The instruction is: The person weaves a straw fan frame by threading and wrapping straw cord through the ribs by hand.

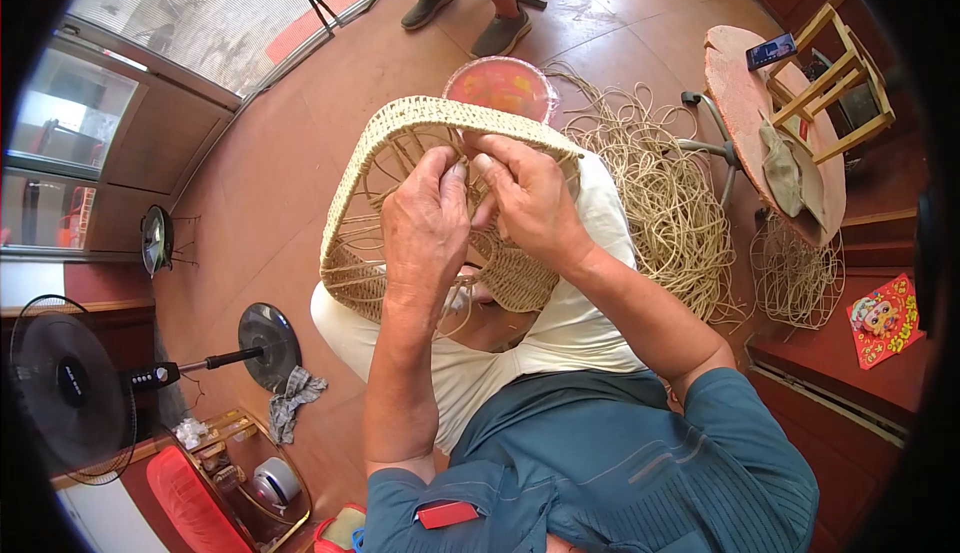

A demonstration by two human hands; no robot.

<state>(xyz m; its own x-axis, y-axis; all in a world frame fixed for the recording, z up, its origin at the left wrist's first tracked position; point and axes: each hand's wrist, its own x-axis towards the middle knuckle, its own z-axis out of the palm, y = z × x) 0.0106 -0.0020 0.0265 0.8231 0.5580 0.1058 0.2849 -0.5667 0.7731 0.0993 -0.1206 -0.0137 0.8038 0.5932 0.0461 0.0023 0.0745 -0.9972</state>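
A partly woven basket (345,198) of pale twisted cord rests across my lap, its thick braided rim curving around the far side. Inside its frame, below the far rim, my left hand (428,228) is closed, thumb against fingers, pinching a strand of cord. Close beside it my right hand (535,198) is also closed, thumb and forefinger pinched on cord just under the rim. The fingertips nearly meet and partly cover the strand. Loose cords cross the open weave, and a densely woven section (515,278) lies below my right hand.
A large heap of loose cord (665,203) lies to the right. Beyond the rim sits a red basin (500,88); another person's shoes (500,33) are behind it. A round pink table (730,83) stands right, a floor fan (75,383) left.
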